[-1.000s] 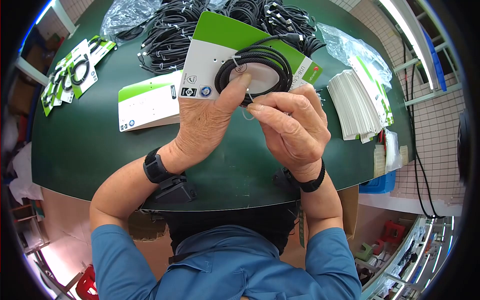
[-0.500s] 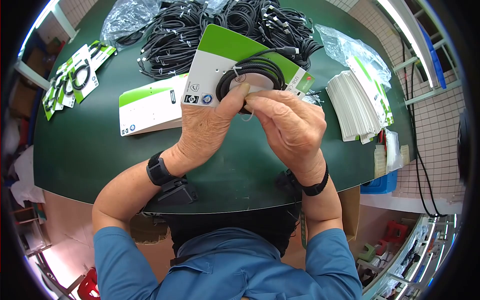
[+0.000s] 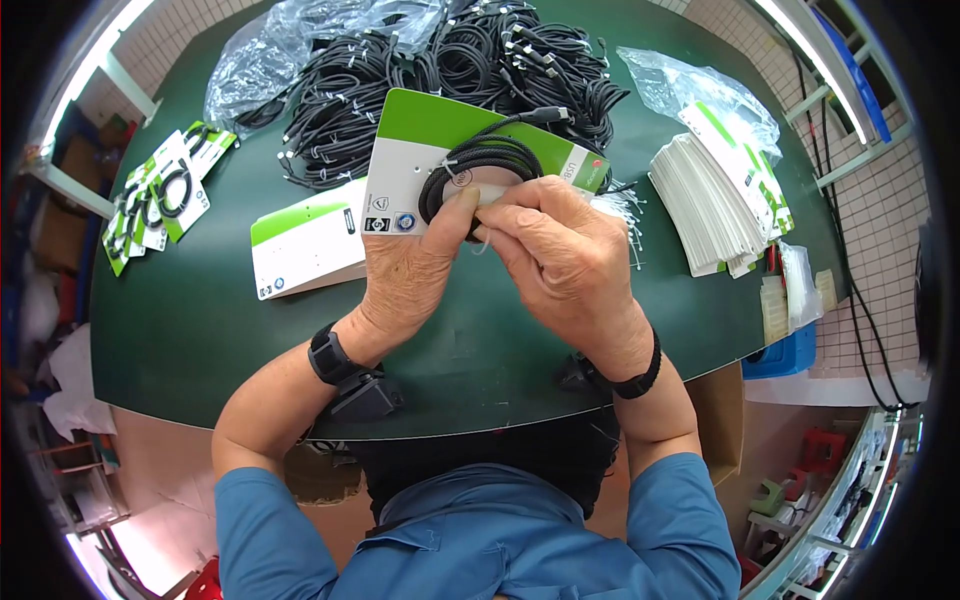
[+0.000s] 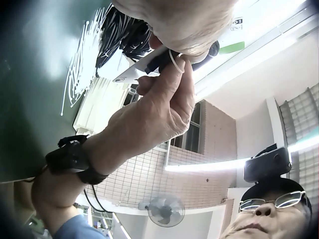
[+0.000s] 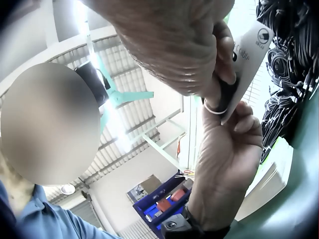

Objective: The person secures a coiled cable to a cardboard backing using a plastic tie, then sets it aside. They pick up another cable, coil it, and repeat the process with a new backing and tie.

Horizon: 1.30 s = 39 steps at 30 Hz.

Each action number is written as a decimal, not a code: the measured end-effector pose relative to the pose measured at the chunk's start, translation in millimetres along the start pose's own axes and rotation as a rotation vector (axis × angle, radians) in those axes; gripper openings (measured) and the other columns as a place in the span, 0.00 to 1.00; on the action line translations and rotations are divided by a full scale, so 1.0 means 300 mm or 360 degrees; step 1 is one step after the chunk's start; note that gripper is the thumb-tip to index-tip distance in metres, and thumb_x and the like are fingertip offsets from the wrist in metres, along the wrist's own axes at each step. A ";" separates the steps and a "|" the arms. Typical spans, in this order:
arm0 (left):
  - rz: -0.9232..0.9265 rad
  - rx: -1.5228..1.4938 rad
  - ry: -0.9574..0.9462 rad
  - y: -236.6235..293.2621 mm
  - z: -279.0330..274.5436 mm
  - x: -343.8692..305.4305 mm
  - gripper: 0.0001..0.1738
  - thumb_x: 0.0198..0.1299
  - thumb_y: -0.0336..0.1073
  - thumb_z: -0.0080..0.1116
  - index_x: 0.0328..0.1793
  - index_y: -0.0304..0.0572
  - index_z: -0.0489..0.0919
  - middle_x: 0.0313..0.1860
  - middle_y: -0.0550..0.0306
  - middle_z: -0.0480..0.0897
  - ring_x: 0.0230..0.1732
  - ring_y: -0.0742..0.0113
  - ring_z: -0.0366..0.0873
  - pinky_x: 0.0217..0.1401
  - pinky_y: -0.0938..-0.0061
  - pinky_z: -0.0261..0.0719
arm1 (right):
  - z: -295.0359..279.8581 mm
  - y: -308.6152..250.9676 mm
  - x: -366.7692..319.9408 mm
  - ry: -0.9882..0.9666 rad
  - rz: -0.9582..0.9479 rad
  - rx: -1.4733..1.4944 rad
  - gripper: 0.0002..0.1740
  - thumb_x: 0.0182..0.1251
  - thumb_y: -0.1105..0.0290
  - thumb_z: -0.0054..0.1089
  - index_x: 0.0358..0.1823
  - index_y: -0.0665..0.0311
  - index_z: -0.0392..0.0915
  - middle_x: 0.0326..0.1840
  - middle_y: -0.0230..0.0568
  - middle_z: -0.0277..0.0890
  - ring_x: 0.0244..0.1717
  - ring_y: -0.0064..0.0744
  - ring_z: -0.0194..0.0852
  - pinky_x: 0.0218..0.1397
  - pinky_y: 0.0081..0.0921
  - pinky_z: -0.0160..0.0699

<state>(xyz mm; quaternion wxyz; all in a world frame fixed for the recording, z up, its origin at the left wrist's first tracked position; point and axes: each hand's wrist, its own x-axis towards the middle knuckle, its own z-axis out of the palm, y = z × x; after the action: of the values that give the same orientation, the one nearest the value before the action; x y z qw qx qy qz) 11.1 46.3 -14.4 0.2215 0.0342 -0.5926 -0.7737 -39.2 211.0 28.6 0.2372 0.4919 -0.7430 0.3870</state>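
My left hand point(image 3: 405, 275) grips a green and white cardboard card point(image 3: 395, 180), its thumb pressing on the front. Against the card lies a coil of black braided cable point(image 3: 433, 190), its metal plug point(image 3: 556, 114) sticking out at the upper right. A thin white cable tie point(image 3: 486, 241) loops out below the coil. My right hand point(image 3: 575, 255) pinches this tie between thumb and forefinger, right beside the left thumb. The left wrist view shows the tie point(image 4: 174, 60) curving at the right fingertips. Fingers hide much of the coil's lower side.
Behind the card is a heap of black cables point(image 3: 345, 115) with clear plastic bags point(image 3: 265, 75) around it. Card stacks stand at left point(image 3: 305, 245) and right point(image 3: 705, 205). Cards with cables point(image 3: 172, 195) lie far left. Loose white ties point(image 3: 628, 215) are scattered right of the hands.
Both hands have brought the card and coil lower and closer to the body. My right fingertips have moved in against the left thumb, keeping the tie pinched. The whole head view has shifted slightly.
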 end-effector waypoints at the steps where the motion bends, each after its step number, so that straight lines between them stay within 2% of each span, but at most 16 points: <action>1: 0.0005 0.0010 0.0017 -0.003 -0.004 0.010 0.11 0.68 0.32 0.69 0.53 0.39 0.82 0.37 0.66 0.82 0.30 0.82 0.74 0.29 0.81 0.71 | 0.003 0.010 0.002 0.0011 0.0006 0.0077 0.16 0.57 0.84 0.77 0.47 0.66 0.88 0.41 0.42 0.87 0.33 0.32 0.86 0.33 0.26 0.85; 3: 0.0009 0.0037 0.0024 0.006 -0.009 0.020 0.11 0.68 0.32 0.69 0.53 0.39 0.82 0.36 0.66 0.81 0.29 0.82 0.74 0.28 0.81 0.71 | -0.007 0.033 0.009 0.0041 0.0017 0.0162 0.16 0.58 0.84 0.76 0.47 0.66 0.88 0.41 0.42 0.87 0.32 0.30 0.85 0.33 0.25 0.84; 5: 0.0014 0.0014 0.0083 0.032 -0.003 0.024 0.10 0.68 0.32 0.69 0.51 0.39 0.82 0.35 0.67 0.81 0.27 0.82 0.74 0.27 0.81 0.70 | -0.053 0.073 0.009 0.0404 -0.0014 0.0171 0.13 0.64 0.83 0.74 0.49 0.65 0.87 0.43 0.40 0.88 0.35 0.22 0.84 0.34 0.20 0.82; 7: 0.0007 0.0020 0.0093 0.052 0.004 0.024 0.09 0.68 0.32 0.69 0.50 0.40 0.82 0.34 0.67 0.81 0.26 0.81 0.73 0.26 0.81 0.70 | -0.090 0.137 0.006 0.0770 0.0285 0.0350 0.09 0.70 0.78 0.72 0.50 0.68 0.86 0.45 0.36 0.88 0.38 0.17 0.82 0.35 0.18 0.80; 8: 0.0024 -0.0001 0.0085 0.061 0.010 0.020 0.09 0.67 0.31 0.69 0.49 0.40 0.82 0.34 0.67 0.81 0.26 0.81 0.73 0.26 0.81 0.69 | -0.107 0.178 0.003 0.0793 0.0300 0.0350 0.09 0.70 0.78 0.72 0.50 0.68 0.86 0.45 0.36 0.88 0.38 0.17 0.82 0.35 0.18 0.80; 10: 0.0049 -0.0038 0.0060 0.072 0.022 0.008 0.09 0.66 0.30 0.70 0.48 0.40 0.81 0.32 0.67 0.80 0.25 0.82 0.72 0.25 0.81 0.69 | -0.117 0.256 -0.012 0.0808 0.0983 0.0980 0.10 0.73 0.72 0.71 0.50 0.70 0.85 0.47 0.36 0.87 0.40 0.18 0.83 0.39 0.19 0.83; 11: 0.0036 -0.0015 0.0031 0.072 0.026 -0.002 0.09 0.66 0.30 0.70 0.48 0.40 0.81 0.32 0.67 0.80 0.25 0.82 0.72 0.25 0.81 0.69 | -0.097 0.275 -0.018 0.0844 0.1000 0.0983 0.10 0.73 0.72 0.71 0.50 0.70 0.85 0.47 0.36 0.87 0.40 0.18 0.83 0.39 0.19 0.83; 13: 0.0064 -0.0073 -0.0004 0.065 0.032 -0.024 0.09 0.65 0.29 0.70 0.48 0.39 0.82 0.32 0.67 0.80 0.25 0.82 0.73 0.26 0.81 0.69 | -0.048 0.298 -0.049 0.0189 0.1189 0.2006 0.13 0.76 0.70 0.68 0.54 0.72 0.85 0.45 0.39 0.87 0.39 0.23 0.85 0.41 0.22 0.85; 17: 0.0059 0.0025 -0.0046 0.050 0.031 -0.043 0.09 0.63 0.27 0.71 0.47 0.39 0.82 0.33 0.66 0.80 0.26 0.81 0.73 0.27 0.81 0.70 | 0.023 0.274 -0.199 -0.0115 0.1378 0.2659 0.21 0.73 0.62 0.74 0.58 0.69 0.84 0.47 0.37 0.87 0.40 0.24 0.85 0.42 0.21 0.85; 18: 0.0061 0.0074 -0.0041 0.046 0.031 -0.046 0.09 0.63 0.27 0.72 0.46 0.39 0.82 0.34 0.66 0.81 0.26 0.81 0.74 0.28 0.80 0.70 | 0.015 0.259 -0.226 -0.0088 0.1376 0.2671 0.21 0.73 0.62 0.74 0.58 0.69 0.84 0.47 0.37 0.87 0.40 0.24 0.85 0.42 0.21 0.85; 21: 0.0112 0.0092 -0.0063 0.036 0.030 -0.056 0.09 0.63 0.26 0.72 0.47 0.39 0.82 0.35 0.66 0.81 0.28 0.80 0.74 0.31 0.80 0.72 | -0.030 0.218 -0.293 -0.0192 0.1262 0.2062 0.23 0.76 0.59 0.69 0.66 0.63 0.83 0.65 0.42 0.86 0.61 0.33 0.85 0.65 0.29 0.84; 25: 0.0167 0.0107 -0.0088 0.031 0.026 -0.055 0.10 0.62 0.26 0.72 0.48 0.39 0.83 0.38 0.66 0.82 0.32 0.80 0.76 0.36 0.80 0.75 | -0.080 0.195 -0.270 -0.0450 0.1491 0.1596 0.23 0.77 0.57 0.67 0.67 0.59 0.83 0.65 0.39 0.86 0.65 0.34 0.83 0.68 0.34 0.83; 30: 0.0117 0.0066 -0.0100 0.029 0.031 -0.061 0.12 0.62 0.25 0.72 0.50 0.38 0.83 0.40 0.66 0.83 0.38 0.79 0.78 0.42 0.79 0.78 | -0.076 0.195 -0.276 -0.0443 0.1600 0.1548 0.22 0.77 0.58 0.67 0.67 0.59 0.84 0.65 0.40 0.86 0.63 0.34 0.84 0.68 0.33 0.82; 34: 0.0106 0.0092 -0.0101 0.020 0.028 -0.055 0.13 0.61 0.25 0.72 0.50 0.38 0.82 0.42 0.66 0.83 0.39 0.79 0.78 0.45 0.79 0.79 | -0.049 0.223 -0.303 -0.0301 0.1583 0.1873 0.21 0.78 0.62 0.65 0.68 0.58 0.83 0.66 0.40 0.86 0.63 0.36 0.85 0.68 0.34 0.82; 37: 0.0116 0.0187 -0.0116 0.017 0.019 -0.057 0.13 0.61 0.25 0.72 0.50 0.38 0.82 0.41 0.66 0.83 0.39 0.79 0.78 0.46 0.79 0.79 | -0.073 0.230 -0.294 -0.0577 0.0831 0.1055 0.19 0.78 0.66 0.62 0.67 0.57 0.84 0.65 0.40 0.86 0.64 0.39 0.85 0.68 0.33 0.82; 39: 0.0124 0.0232 -0.0116 0.013 0.009 -0.058 0.13 0.60 0.25 0.72 0.50 0.38 0.82 0.41 0.66 0.83 0.40 0.79 0.78 0.46 0.79 0.79 | -0.084 0.213 -0.276 -0.0583 0.0848 0.1027 0.19 0.79 0.66 0.61 0.67 0.56 0.84 0.66 0.40 0.86 0.64 0.39 0.84 0.68 0.34 0.82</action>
<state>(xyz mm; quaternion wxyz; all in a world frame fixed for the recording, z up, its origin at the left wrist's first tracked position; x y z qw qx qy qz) 27.1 54.7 -13.5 0.2267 -0.0009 -0.6558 -0.7201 -64.9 290.6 -39.2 -0.1713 0.3927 -0.7147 0.5528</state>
